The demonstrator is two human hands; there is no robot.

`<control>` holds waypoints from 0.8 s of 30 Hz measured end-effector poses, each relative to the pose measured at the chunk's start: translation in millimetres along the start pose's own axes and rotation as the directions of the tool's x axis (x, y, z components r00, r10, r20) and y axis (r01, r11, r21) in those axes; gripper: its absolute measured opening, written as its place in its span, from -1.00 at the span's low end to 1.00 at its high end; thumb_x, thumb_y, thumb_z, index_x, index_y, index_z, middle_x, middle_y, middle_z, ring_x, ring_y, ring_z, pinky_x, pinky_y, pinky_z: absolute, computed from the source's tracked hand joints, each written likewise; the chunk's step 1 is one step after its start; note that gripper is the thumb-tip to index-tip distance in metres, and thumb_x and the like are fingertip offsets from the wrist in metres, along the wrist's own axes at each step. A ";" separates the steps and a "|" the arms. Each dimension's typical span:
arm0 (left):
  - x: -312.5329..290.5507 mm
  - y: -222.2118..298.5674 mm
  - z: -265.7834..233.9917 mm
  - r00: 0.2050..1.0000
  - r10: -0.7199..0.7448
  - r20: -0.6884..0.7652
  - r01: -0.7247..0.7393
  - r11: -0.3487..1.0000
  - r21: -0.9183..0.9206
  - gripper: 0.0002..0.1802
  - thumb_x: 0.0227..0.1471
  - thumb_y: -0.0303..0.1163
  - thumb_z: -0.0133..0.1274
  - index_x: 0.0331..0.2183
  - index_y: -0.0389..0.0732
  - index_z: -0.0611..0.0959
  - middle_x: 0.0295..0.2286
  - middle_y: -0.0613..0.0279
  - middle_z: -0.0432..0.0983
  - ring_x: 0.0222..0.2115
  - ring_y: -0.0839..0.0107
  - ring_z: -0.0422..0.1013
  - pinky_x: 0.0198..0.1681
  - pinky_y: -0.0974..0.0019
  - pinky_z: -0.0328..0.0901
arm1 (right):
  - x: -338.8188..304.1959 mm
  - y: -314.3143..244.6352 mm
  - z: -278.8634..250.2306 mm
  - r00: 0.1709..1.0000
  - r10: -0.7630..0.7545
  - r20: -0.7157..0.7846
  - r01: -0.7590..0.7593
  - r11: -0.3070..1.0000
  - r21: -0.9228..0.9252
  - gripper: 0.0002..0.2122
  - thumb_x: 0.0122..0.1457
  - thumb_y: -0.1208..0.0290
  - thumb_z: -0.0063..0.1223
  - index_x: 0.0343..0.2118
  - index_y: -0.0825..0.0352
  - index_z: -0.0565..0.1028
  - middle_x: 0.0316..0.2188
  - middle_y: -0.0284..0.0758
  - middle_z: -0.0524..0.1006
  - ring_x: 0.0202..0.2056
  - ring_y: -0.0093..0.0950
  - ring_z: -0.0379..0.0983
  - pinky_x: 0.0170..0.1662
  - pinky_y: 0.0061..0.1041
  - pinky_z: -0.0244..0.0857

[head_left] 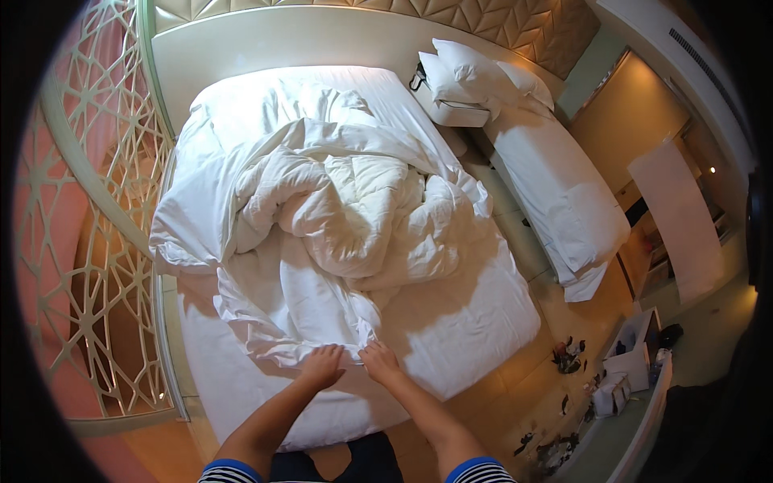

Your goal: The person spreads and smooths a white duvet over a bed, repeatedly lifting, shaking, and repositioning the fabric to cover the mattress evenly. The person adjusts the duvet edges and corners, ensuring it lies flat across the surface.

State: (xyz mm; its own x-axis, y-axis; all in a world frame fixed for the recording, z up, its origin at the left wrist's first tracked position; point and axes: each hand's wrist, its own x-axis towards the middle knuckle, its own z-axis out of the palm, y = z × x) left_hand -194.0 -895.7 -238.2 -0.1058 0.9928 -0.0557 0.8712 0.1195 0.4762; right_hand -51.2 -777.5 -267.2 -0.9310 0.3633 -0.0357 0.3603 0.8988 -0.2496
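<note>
Both my hands are at the near edge of a white duvet cover, close together over the foot of the large bed. My left hand is closed on the cover's hem, and my right hand pinches the same hem just to the right. Beyond them the cover spreads out in folds. A thick, cream-white duvet lies bunched in the middle of the bed, partly wrapped by the cover. Under it all is a white fitted sheet on the mattress.
To the right stands a narrow bed with white pillows heaped at its head. A lattice screen borders the left side. At the lower right, a white box and scattered dark items lie on the floor. A padded headboard wall closes the back.
</note>
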 end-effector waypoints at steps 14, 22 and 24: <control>42.0 104.6 6.7 0.968 -0.249 0.033 0.236 0.944 0.229 -0.90 -0.28 -0.33 -0.07 -0.66 -0.13 0.43 -0.68 0.22 0.41 -0.59 0.31 0.37 -0.48 0.25 0.15 | 59.8 81.8 -10.4 0.895 -0.432 0.110 0.441 0.894 -0.083 -0.87 -0.12 0.42 -0.13 -0.50 0.19 0.48 -0.26 -0.39 0.38 -0.03 -0.40 0.12 -0.04 -0.32 -0.02; 18.2 122.5 -18.4 0.938 -0.266 -0.224 0.309 0.932 0.188 -0.94 -0.39 -0.46 -0.05 -0.66 -0.15 0.41 -0.72 0.27 0.34 -0.62 0.32 0.32 -0.48 0.30 0.14 | 104.3 110.0 -39.3 0.851 -0.497 0.170 0.521 0.841 -0.145 -0.82 -0.21 0.37 -0.04 -0.45 0.21 0.46 -0.43 -0.34 0.43 -0.18 -0.38 0.25 -0.04 -0.37 -0.02; 18.7 120.8 -19.3 0.910 -0.242 -0.338 0.316 0.931 0.183 -0.94 -0.40 -0.48 -0.06 -0.67 -0.13 0.40 -0.74 0.31 0.30 -0.64 0.36 0.28 -0.50 0.32 0.11 | 92.4 136.1 -53.8 0.866 -0.489 -0.106 0.494 0.869 0.032 -0.71 -0.35 0.40 0.06 -0.42 0.22 0.44 -0.62 -0.32 0.42 -0.39 -0.36 0.32 -0.27 -0.42 0.17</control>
State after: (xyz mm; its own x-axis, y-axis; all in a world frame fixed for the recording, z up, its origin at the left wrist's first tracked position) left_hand -100.0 -862.7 -164.8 -0.4689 0.8736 0.1303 0.8655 0.4249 0.2653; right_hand -85.0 -608.3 -252.3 -0.9761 -0.0988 0.1935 -0.1491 0.9525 -0.2655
